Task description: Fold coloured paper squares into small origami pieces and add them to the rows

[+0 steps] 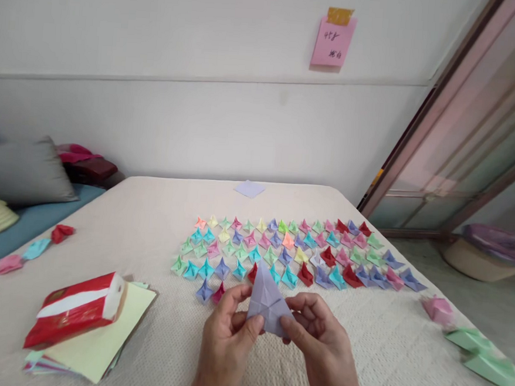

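A lavender sheet of origami paper (267, 299), folded into a pointed shape with creases across it, is held up between both hands. My left hand (227, 338) pinches its lower left side, thumb on the near face. On the lower right side, my right hand (321, 344) grips it the same way, fingers partly behind the paper. Just beyond the hands stand rows of small folded paper boats (240, 250) in many colours. The nearest short row has a lavender boat (205, 291) and a magenta boat (219, 293), the latter partly hidden by my left hand.
Left on the padded tabletop (158, 221), a red tissue pack (77, 307) lies on a stack of coloured paper (119, 342). A lavender square (249, 188) rests at the far edge. Larger folded pieces, including pink (438, 310) and green (484, 356), line the right edge.
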The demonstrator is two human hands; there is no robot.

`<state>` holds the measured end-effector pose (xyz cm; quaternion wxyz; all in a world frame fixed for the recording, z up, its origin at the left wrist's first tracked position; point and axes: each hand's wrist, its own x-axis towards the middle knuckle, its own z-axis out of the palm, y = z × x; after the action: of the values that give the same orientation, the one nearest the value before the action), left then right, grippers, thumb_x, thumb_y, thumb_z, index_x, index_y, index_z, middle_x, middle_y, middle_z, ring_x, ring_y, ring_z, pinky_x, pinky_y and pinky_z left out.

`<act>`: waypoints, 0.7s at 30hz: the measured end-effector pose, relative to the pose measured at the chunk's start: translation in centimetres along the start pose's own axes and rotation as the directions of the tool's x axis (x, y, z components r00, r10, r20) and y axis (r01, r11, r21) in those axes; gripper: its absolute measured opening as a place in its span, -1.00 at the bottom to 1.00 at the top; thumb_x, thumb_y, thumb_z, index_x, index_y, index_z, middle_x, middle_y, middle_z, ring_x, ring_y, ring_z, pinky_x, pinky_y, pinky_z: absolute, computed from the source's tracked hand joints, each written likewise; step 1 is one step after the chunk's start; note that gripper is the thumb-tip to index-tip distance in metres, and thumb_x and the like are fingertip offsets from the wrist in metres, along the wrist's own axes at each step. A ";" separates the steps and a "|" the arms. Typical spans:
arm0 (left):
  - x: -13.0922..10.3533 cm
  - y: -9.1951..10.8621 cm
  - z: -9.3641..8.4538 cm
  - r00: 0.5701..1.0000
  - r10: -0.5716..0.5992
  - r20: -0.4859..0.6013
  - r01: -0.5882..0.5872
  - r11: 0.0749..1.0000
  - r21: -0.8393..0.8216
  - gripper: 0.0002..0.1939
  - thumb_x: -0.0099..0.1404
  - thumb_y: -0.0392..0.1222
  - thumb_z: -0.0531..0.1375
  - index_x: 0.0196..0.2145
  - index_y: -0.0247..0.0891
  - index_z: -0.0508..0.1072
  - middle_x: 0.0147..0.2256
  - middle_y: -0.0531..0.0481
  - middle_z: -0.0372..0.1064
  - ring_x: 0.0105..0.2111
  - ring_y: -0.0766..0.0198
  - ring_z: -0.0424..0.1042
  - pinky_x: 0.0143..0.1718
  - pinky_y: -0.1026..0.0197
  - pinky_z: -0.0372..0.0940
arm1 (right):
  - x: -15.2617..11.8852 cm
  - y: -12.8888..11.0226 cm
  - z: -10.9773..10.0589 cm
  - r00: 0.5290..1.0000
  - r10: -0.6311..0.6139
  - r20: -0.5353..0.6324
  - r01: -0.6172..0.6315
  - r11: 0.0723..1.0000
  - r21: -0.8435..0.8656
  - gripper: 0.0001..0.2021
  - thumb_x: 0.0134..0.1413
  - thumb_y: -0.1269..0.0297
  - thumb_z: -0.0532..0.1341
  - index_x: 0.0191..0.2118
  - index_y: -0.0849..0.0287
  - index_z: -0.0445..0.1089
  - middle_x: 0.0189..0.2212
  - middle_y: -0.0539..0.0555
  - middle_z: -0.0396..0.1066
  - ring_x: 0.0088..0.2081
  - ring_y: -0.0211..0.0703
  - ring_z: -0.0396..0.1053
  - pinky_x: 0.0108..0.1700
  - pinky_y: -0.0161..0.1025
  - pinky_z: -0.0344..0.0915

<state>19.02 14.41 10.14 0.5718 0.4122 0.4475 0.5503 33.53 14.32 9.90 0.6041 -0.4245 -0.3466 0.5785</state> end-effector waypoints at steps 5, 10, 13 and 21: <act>0.8 0.3 -0.7 0.974 -0.098 0.205 0.114 0.991 -0.066 -0.76 0.04 -0.16 0.40 -0.29 -0.27 0.60 -0.46 0.00 0.57 -0.45 0.28 0.48 -0.37 0.30 0.29 | 0.2 0.0 -0.9 0.997 -0.050 0.063 0.054 0.996 -0.069 -0.74 -0.03 0.28 0.40 -0.19 0.05 0.42 -0.51 -0.08 0.47 -0.45 -0.26 0.37 -0.40 -0.34 0.25; 1.2 0.1 -1.5 0.955 -0.137 0.262 0.138 0.990 0.012 -0.86 -0.02 -0.22 0.42 -0.44 -0.28 0.63 -0.58 0.07 0.46 -0.54 0.36 0.35 -0.47 0.34 0.16 | 0.2 0.0 -1.9 0.960 -0.251 0.123 0.280 0.877 -0.390 -0.77 0.08 0.33 0.29 -0.12 -0.01 0.40 -0.43 -0.05 0.47 -0.38 -0.17 0.40 -0.35 -0.26 0.32; 1.4 -0.1 -1.7 0.962 -0.164 0.219 0.154 0.986 0.058 -0.92 -0.04 -0.26 0.41 -0.50 -0.27 0.63 -0.63 0.10 0.42 -0.60 0.40 0.28 -0.53 0.36 0.12 | 0.1 -0.4 -1.9 0.874 -0.440 0.207 0.473 0.672 -0.569 -0.74 0.08 0.42 0.26 -0.10 -0.01 0.39 -0.30 0.00 0.48 -0.27 -0.10 0.45 -0.26 -0.21 0.39; 1.0 -0.9 -1.0 0.994 0.107 0.014 -0.107 0.982 0.157 -0.85 0.09 -0.27 0.36 -0.34 -0.09 0.66 -0.51 0.12 0.53 -0.42 0.27 0.45 -0.37 0.31 0.28 | -0.7 -1.0 -1.0 0.595 -0.679 0.430 0.686 0.149 -0.712 -0.75 0.14 0.56 0.18 -0.09 0.16 0.35 0.13 0.23 0.23 0.15 0.09 0.20 0.12 0.01 0.22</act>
<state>18.25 15.35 8.95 0.5082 0.4812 0.4652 0.5420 34.80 13.55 10.47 0.5166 -0.4489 -0.7291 0.0045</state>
